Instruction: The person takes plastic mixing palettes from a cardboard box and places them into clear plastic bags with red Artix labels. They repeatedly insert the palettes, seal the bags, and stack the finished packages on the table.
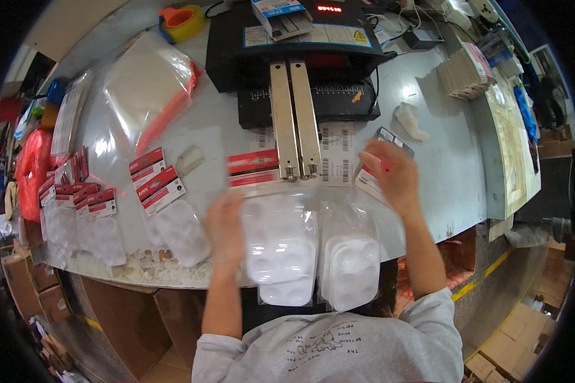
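My left hand (223, 223), smeared by motion, is beside a clear plastic bag of white molded trays (281, 239); whether it grips the bag cannot be seen. My right hand (395, 175) is raised to the right, its fingers curled together with a bit of red showing between them. Below those fingers lies a red and white card (368, 183), partly hidden. Another bagged stack of white trays (350, 268) hangs over the table's front edge. Red and white header cards (252, 167) lie beside two metal bars (294, 121) reaching out from a black machine (287, 60).
Finished-looking packs with red header cards (163, 191) lie left of my left hand, and several more (99, 204) lie farther left. Clear plastic bags (147, 89) are spread behind them. Yellow tape (185, 25) stands at the back; stacked cards (464, 73) are at the right.
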`<move>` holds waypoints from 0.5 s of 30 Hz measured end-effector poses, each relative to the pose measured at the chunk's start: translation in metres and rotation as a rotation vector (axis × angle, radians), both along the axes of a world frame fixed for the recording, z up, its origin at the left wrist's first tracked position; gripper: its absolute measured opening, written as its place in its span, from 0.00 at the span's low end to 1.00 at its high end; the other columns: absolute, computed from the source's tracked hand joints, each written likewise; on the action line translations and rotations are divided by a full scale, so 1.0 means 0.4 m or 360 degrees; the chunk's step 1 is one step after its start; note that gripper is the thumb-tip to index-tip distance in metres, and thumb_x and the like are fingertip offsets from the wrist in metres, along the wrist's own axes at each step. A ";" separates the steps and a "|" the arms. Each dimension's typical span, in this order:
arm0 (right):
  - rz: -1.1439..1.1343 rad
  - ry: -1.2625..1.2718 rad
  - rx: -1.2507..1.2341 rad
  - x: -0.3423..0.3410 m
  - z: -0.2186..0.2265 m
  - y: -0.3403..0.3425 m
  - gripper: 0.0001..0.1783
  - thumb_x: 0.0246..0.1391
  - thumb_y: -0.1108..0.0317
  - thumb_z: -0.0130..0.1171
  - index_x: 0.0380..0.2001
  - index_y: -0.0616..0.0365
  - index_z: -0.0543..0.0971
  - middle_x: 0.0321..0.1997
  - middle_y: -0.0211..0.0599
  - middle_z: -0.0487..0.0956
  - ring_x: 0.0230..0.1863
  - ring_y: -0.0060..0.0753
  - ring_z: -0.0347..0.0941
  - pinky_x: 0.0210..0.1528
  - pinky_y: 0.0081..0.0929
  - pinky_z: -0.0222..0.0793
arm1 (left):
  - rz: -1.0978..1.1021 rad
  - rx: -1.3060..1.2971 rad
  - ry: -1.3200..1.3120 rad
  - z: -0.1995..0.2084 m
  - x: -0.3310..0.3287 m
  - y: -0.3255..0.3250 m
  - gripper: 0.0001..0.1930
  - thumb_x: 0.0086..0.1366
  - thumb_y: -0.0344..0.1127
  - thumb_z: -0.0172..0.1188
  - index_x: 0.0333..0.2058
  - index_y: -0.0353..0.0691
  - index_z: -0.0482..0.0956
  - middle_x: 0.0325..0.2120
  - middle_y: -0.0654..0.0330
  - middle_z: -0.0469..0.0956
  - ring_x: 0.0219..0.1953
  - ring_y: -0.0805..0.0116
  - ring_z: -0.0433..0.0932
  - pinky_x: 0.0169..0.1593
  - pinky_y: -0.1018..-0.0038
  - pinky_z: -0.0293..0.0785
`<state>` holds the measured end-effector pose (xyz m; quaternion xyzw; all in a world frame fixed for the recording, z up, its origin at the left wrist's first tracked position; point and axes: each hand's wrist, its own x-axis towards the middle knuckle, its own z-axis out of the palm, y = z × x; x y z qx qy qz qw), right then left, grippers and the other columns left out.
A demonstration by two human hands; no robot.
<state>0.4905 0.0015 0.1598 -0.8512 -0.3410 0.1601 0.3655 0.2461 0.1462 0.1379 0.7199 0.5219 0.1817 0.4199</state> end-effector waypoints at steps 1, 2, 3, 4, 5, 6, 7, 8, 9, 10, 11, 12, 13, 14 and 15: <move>-0.0091 -0.0438 -0.0156 0.037 0.001 -0.027 0.33 0.40 0.55 0.69 0.48 0.63 0.74 0.47 0.45 0.77 0.51 0.40 0.72 0.49 0.35 0.65 | 0.0080 0.0096 0.0078 0.019 -0.041 0.034 0.14 0.65 0.39 0.50 0.34 0.32 0.77 0.23 0.59 0.77 0.27 0.73 0.72 0.34 0.76 0.67; 0.0018 -0.0504 -0.0262 0.062 -0.016 -0.047 0.39 0.36 0.53 0.70 0.51 0.62 0.71 0.52 0.46 0.73 0.55 0.41 0.67 0.52 0.38 0.60 | 0.0567 -0.0575 -0.0352 0.036 -0.084 0.062 0.14 0.65 0.39 0.50 0.33 0.32 0.77 0.21 0.57 0.76 0.26 0.68 0.73 0.36 0.72 0.69; 0.0039 -0.0580 -0.0424 0.073 -0.045 -0.061 0.46 0.31 0.50 0.72 0.54 0.61 0.68 0.56 0.46 0.69 0.60 0.42 0.62 0.56 0.40 0.56 | 0.0554 -0.0190 -0.0084 0.051 -0.120 0.089 0.11 0.62 0.37 0.55 0.35 0.34 0.77 0.28 0.55 0.76 0.33 0.64 0.73 0.41 0.68 0.68; 0.0050 -0.0625 -0.0656 0.084 -0.071 -0.076 0.52 0.27 0.48 0.73 0.57 0.60 0.65 0.61 0.47 0.65 0.65 0.43 0.58 0.59 0.42 0.51 | 0.0409 0.0258 0.0102 0.051 -0.139 0.089 0.10 0.60 0.36 0.56 0.35 0.34 0.76 0.31 0.55 0.74 0.36 0.63 0.72 0.42 0.68 0.67; 0.0059 -0.0515 -0.0644 0.095 -0.095 -0.089 0.59 0.24 0.44 0.73 0.61 0.59 0.60 0.66 0.45 0.59 0.67 0.41 0.52 0.62 0.44 0.43 | 0.0357 0.0673 0.0324 0.050 -0.155 0.084 0.10 0.58 0.35 0.58 0.34 0.34 0.76 0.33 0.54 0.73 0.39 0.62 0.71 0.44 0.68 0.66; 0.0075 -0.0571 -0.0551 0.103 -0.114 -0.099 0.58 0.24 0.45 0.73 0.60 0.59 0.61 0.66 0.45 0.59 0.68 0.41 0.52 0.62 0.43 0.43 | 0.0396 0.0947 0.0539 0.044 -0.159 0.066 0.10 0.57 0.34 0.60 0.34 0.35 0.75 0.36 0.54 0.71 0.41 0.60 0.70 0.45 0.67 0.65; 0.0079 -0.0585 -0.0543 0.108 -0.124 -0.106 0.58 0.24 0.46 0.74 0.60 0.58 0.62 0.66 0.45 0.59 0.68 0.40 0.52 0.62 0.42 0.44 | 0.0167 0.0745 0.0348 0.034 -0.157 0.033 0.11 0.54 0.33 0.62 0.34 0.35 0.74 0.38 0.53 0.69 0.44 0.58 0.68 0.47 0.67 0.64; 0.0087 -0.0620 -0.0535 0.110 -0.128 -0.110 0.57 0.23 0.47 0.74 0.60 0.58 0.62 0.66 0.44 0.59 0.68 0.40 0.52 0.62 0.41 0.44 | -0.0002 0.0413 0.0134 0.022 -0.141 -0.012 0.12 0.52 0.32 0.64 0.34 0.36 0.72 0.40 0.51 0.67 0.46 0.55 0.66 0.49 0.66 0.63; 0.0048 -0.0739 -0.0451 0.110 -0.126 -0.108 0.53 0.22 0.49 0.75 0.56 0.56 0.67 0.59 0.43 0.69 0.61 0.39 0.62 0.60 0.40 0.47 | -0.0237 0.0363 0.0083 0.010 -0.120 -0.059 0.12 0.52 0.32 0.64 0.32 0.36 0.71 0.39 0.51 0.68 0.45 0.55 0.67 0.48 0.65 0.63; -0.0025 -0.0614 -0.0498 0.110 -0.117 -0.104 0.49 0.24 0.52 0.75 0.54 0.56 0.69 0.54 0.42 0.72 0.57 0.39 0.66 0.59 0.38 0.48 | -0.0503 0.0314 0.0003 0.002 -0.099 -0.096 0.12 0.52 0.32 0.64 0.31 0.36 0.70 0.38 0.52 0.68 0.43 0.54 0.68 0.47 0.65 0.64; -0.0081 -0.0516 -0.0511 0.111 -0.099 -0.099 0.45 0.25 0.55 0.75 0.52 0.56 0.71 0.49 0.42 0.76 0.52 0.39 0.70 0.59 0.36 0.49 | -0.0397 0.0282 -0.0042 -0.001 -0.082 -0.119 0.12 0.52 0.32 0.64 0.30 0.36 0.70 0.37 0.51 0.68 0.43 0.55 0.68 0.46 0.65 0.64; -0.0116 -0.0490 -0.0476 0.108 -0.078 -0.093 0.42 0.26 0.57 0.75 0.50 0.56 0.72 0.44 0.41 0.79 0.48 0.38 0.73 0.58 0.33 0.51 | -0.0326 0.0246 -0.0109 0.001 -0.067 -0.140 0.11 0.53 0.32 0.64 0.30 0.36 0.70 0.37 0.51 0.69 0.42 0.55 0.69 0.46 0.66 0.65; -0.0148 -0.0473 -0.0526 0.100 -0.056 -0.086 0.41 0.26 0.56 0.75 0.49 0.55 0.73 0.41 0.39 0.80 0.44 0.38 0.74 0.56 0.35 0.53 | -0.0256 0.0220 -0.0196 0.006 -0.057 -0.149 0.11 0.53 0.32 0.64 0.30 0.36 0.69 0.37 0.51 0.70 0.42 0.55 0.69 0.45 0.66 0.65; -0.0158 -0.0524 -0.0523 0.088 -0.029 -0.078 0.40 0.27 0.55 0.75 0.48 0.55 0.74 0.38 0.38 0.80 0.40 0.37 0.74 0.54 0.36 0.55 | -0.0237 0.0148 -0.0222 0.013 -0.050 -0.148 0.11 0.53 0.31 0.63 0.29 0.36 0.69 0.37 0.51 0.70 0.41 0.56 0.69 0.45 0.66 0.65; -0.0221 -0.0514 -0.0604 0.070 -0.007 -0.069 0.38 0.27 0.54 0.75 0.47 0.54 0.74 0.35 0.36 0.81 0.37 0.36 0.74 0.53 0.37 0.57 | -0.0223 0.0090 -0.0260 0.026 -0.050 -0.147 0.10 0.53 0.30 0.63 0.29 0.36 0.69 0.37 0.51 0.71 0.41 0.56 0.70 0.44 0.66 0.65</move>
